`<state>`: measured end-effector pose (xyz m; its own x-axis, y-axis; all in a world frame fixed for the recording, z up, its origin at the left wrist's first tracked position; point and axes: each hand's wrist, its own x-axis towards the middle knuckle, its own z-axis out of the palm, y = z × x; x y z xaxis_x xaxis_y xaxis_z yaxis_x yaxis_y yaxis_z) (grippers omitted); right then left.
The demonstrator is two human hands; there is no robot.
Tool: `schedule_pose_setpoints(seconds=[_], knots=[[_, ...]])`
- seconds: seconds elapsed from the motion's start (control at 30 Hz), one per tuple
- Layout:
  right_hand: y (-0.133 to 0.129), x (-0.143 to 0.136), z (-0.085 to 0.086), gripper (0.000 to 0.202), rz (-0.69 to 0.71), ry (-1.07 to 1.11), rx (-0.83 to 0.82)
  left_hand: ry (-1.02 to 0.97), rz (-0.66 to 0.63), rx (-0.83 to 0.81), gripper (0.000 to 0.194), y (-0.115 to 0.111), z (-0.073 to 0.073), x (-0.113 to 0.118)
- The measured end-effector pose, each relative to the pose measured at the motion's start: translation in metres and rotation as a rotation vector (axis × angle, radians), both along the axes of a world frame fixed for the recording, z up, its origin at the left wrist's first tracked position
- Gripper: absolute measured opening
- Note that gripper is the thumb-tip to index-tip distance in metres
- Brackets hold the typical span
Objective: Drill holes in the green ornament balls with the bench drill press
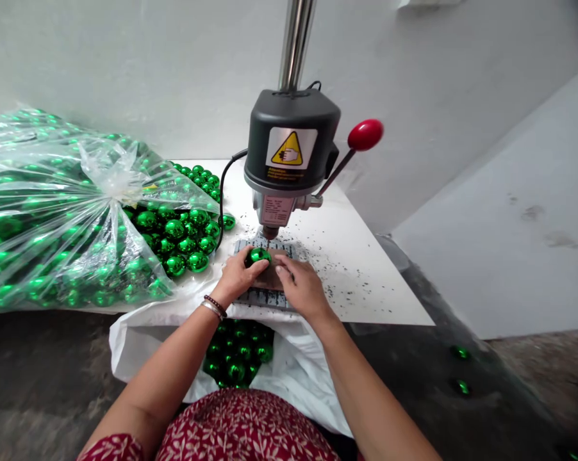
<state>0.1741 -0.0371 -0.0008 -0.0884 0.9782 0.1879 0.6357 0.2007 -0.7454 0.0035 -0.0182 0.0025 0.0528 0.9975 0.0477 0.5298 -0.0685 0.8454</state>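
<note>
- Left hand [236,276] grasps one green ball [260,256] at the brown block [270,280], beneath the drill press [293,137]; any hole is hidden.
- Right hand [304,286] curves beside it, its grip unclear.
- Dark shavings [349,283] on the desk [389,291] suggest some drilling is done.
- Many balls lie in the white sack [140,346] and plastic bag [68,211]; which are drilled, the view cannot tell.

Hand-warning triangle on drill press [295,141]

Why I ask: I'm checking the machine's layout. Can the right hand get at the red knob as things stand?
Probably yes: the right hand seems to grip nothing, and the red knob sticks out on that hand's side of the drill press, with nothing visible in between.
</note>
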Motion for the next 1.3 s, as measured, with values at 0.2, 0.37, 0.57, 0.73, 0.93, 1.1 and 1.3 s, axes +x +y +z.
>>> schedule_pose_setpoints(seconds=[0.2,0.37,0.57,0.73,0.93,1.1,1.3], knots=[[0.041,-0.005,0.004,0.038,0.120,-0.051,-0.114,-0.011,-0.076,-0.055,0.048,0.012,-0.006,-0.010],[0.056,0.001,0.004,0.037,0.149,-0.008,-0.202,-0.069,-0.169,-0.094,0.051,0.029,-0.004,-0.019],[0.064,0.003,-0.002,0.037,0.175,0.089,-0.268,-0.116,-0.178,-0.121,0.055,0.033,-0.005,-0.019],[0.057,0.006,-0.007,0.040,0.223,0.183,-0.288,-0.080,-0.154,-0.118,0.061,0.024,-0.003,-0.016],[0.035,0.013,-0.003,0.040,0.214,0.189,-0.278,0.066,-0.120,-0.025,0.062,0.006,-0.001,-0.005],[0.029,0.006,0.004,0.036,0.105,0.083,-0.223,0.087,-0.122,0.022,0.055,-0.003,-0.002,0.005],[0.037,-0.007,0.010,0.037,0.084,-0.065,-0.146,0.042,-0.127,0.048,0.054,-0.001,-0.008,0.002]])
